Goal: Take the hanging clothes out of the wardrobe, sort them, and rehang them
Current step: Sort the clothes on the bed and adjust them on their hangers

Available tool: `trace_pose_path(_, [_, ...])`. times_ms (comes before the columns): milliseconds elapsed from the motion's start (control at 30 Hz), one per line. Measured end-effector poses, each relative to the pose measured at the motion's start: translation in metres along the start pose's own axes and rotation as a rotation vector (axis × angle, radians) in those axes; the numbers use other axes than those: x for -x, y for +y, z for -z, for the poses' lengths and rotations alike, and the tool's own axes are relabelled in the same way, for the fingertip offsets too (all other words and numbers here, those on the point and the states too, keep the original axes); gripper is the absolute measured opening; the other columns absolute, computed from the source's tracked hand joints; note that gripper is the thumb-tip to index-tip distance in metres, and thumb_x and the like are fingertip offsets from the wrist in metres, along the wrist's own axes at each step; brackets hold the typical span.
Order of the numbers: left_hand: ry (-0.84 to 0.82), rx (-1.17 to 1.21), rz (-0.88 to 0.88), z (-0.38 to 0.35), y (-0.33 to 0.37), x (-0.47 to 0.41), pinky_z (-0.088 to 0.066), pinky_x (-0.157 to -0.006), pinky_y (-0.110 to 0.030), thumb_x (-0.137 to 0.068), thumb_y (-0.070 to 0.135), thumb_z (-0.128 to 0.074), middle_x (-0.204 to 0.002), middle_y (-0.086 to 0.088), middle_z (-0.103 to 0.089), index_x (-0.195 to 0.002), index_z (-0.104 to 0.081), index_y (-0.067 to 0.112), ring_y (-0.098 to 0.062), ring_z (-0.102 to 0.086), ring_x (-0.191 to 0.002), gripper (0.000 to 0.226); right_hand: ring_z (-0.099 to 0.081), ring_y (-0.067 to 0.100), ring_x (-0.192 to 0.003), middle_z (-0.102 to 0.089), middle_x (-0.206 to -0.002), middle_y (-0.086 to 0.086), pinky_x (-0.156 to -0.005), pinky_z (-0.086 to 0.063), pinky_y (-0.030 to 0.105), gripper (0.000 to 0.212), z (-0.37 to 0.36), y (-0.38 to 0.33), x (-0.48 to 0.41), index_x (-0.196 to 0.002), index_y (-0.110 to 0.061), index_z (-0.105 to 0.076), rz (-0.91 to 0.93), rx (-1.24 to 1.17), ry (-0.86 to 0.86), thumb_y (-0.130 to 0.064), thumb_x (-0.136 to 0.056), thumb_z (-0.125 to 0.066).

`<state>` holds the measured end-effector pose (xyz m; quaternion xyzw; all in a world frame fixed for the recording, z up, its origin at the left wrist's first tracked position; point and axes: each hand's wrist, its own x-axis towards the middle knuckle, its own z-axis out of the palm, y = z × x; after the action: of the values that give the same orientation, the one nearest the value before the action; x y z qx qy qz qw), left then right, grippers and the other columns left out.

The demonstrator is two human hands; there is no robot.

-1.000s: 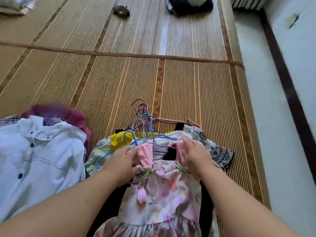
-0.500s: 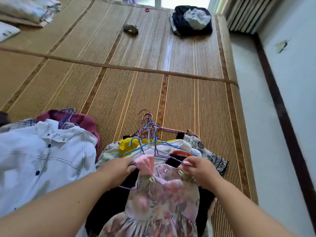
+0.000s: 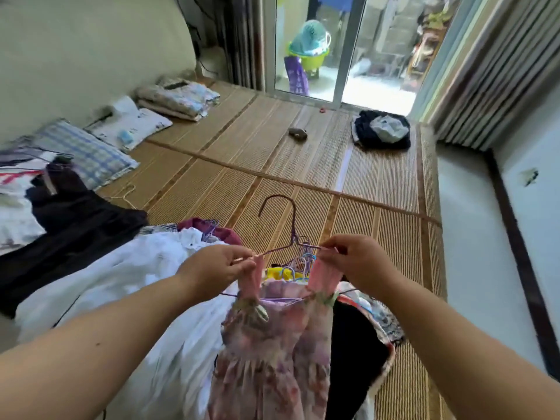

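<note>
Lying just left of the pink floral sleeveless dress [image 3: 272,344] is a crumpled white cotton shirt [image 3: 145,277]. The left hand [image 3: 216,266] pinches one dress strap against an arm of the thin purple wire hanger [image 3: 293,234]. The dress hangs from that hanger, held up in front of the person. The right hand [image 3: 357,259] pinches the other strap and the other hanger arm. The dress looks light, soft and limp, and it could slip off the thin wire. Holding it by the straps, or carrying it by the hook above the dress, seems the safest grip.
</note>
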<state>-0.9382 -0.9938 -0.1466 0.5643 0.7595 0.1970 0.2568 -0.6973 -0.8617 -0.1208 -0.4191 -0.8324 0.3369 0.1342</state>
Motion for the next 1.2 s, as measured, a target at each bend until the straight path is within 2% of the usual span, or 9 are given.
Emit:
trace_pose_path(167, [0.218, 0.021, 0.028, 0.076, 0.010, 0.076, -0.048, -0.069, -0.029, -0.079, 0.050, -0.052, -0.072, 0.022, -0.066, -0.074, -0.064, 0.048, 0.000, -0.060, -0.070, 0.013, -0.065, 0.014, -0.078, -0.071, -0.081, -0.002, -0.077, -0.053, 0.033, 0.015, 0.035, -0.090, 0.015, -0.093, -0.026, -0.074, 0.206, 0.040, -0.061, -0.035, -0.084, -0.067])
trace_pose_path(400, [0.432, -0.060, 0.166, 0.160, -0.025, 0.183, -0.042, -0.065, -0.024, -0.091, 0.038, -0.059, -0.071, 0.015, -0.065, -0.073, -0.061, 0.039, 0.001, -0.059, -0.072, 0.018, -0.064, 0.016, -0.080, -0.070, -0.083, -0.002, -0.076, -0.051, 0.034, 0.018, 0.008, -0.188, 0.008, -0.096, -0.024, -0.072, 0.378, 0.160, -0.185, -0.036, -0.089, -0.061])
trace_pose_path(533, [0.536, -0.155, 0.250, 0.208, -0.066, 0.227, -0.037, -0.061, -0.025, -0.091, 0.041, -0.055, -0.070, 0.016, -0.061, -0.075, -0.057, 0.041, 0.000, -0.055, -0.070, 0.016, -0.062, 0.012, -0.081, -0.067, -0.086, -0.007, -0.077, -0.052, 0.031, 0.018, -0.039, -0.257, -0.004, -0.101, -0.025, -0.069, 0.511, 0.227, -0.224, -0.035, -0.092, -0.056])
trace_pose_path(633, [0.551, -0.228, 0.269, 0.232, -0.089, 0.239, -0.035, -0.061, -0.025, -0.092, 0.038, -0.056, -0.073, 0.015, -0.060, -0.083, -0.060, 0.038, -0.004, -0.053, -0.071, 0.010, -0.061, 0.011, -0.077, -0.065, -0.080, -0.009, -0.068, -0.048, 0.024, 0.015, -0.061, -0.286, -0.013, -0.096, -0.026, -0.068, 0.532, 0.216, -0.201, -0.034, -0.092, -0.057])
trace_pose_path(733, [0.594, -0.279, 0.320, 0.263, -0.156, 0.259, -0.035, -0.065, -0.029, -0.091, 0.040, -0.057, -0.070, 0.016, -0.055, -0.091, -0.065, 0.032, -0.010, -0.052, -0.073, 0.011, -0.057, 0.007, -0.070, -0.060, -0.074, -0.013, -0.061, -0.042, 0.018, 0.015, -0.120, -0.335, -0.029, -0.094, -0.025, -0.068, 0.569, 0.236, -0.228, -0.033, -0.092, -0.057])
trace_pose_path(867, [0.521, -0.288, 0.350, 0.307, -0.247, 0.274, -0.040, -0.066, -0.031, -0.091, 0.041, -0.056, -0.068, 0.015, -0.055, -0.079, -0.058, 0.038, -0.012, -0.055, -0.074, 0.013, -0.057, 0.012, -0.071, -0.063, -0.076, -0.006, -0.065, -0.046, 0.026, 0.016, -0.202, -0.394, -0.048, -0.093, -0.021, -0.069, 0.532, 0.220, -0.230, -0.033, -0.090, -0.059])
trace_pose_path(1000, [0.448, -0.334, 0.392, 0.366, -0.330, 0.292, -0.042, -0.071, -0.031, -0.092, 0.038, -0.055, -0.083, 0.006, -0.065, -0.089, -0.065, 0.029, -0.017, -0.059, -0.082, 0.014, -0.055, 0.007, -0.063, -0.059, -0.070, -0.010, -0.052, -0.034, 0.012, 0.013, -0.284, -0.462, -0.066, -0.091, -0.023, -0.067, 0.497, 0.191, -0.262, -0.031, -0.091, -0.057])
trace_pose_path(1067, [0.462, -0.354, 0.409, 0.399, -0.363, 0.299, -0.041, -0.069, -0.031, -0.092, 0.037, -0.055, -0.087, 0.002, -0.066, -0.093, -0.066, 0.026, -0.018, -0.058, -0.082, 0.015, -0.055, 0.012, -0.070, -0.060, -0.076, -0.008, -0.053, -0.033, 0.014, 0.015, -0.318, -0.496, -0.077, -0.096, -0.023, -0.068, 0.483, 0.173, -0.243, -0.031, -0.092, -0.056])
trace_pose_path(1200, [0.488, -0.396, 0.382, 0.456, -0.411, 0.293, -0.035, -0.065, -0.031, -0.092, 0.035, -0.056, -0.073, 0.008, -0.054, -0.094, -0.065, 0.023, -0.020, -0.054, -0.079, 0.015, -0.054, 0.010, -0.068, -0.061, -0.078, -0.008, -0.052, -0.035, 0.012, 0.016, -0.359, -0.548, -0.099, -0.098, -0.026, -0.067, 0.434, 0.132, -0.209, -0.032, -0.094, -0.054])
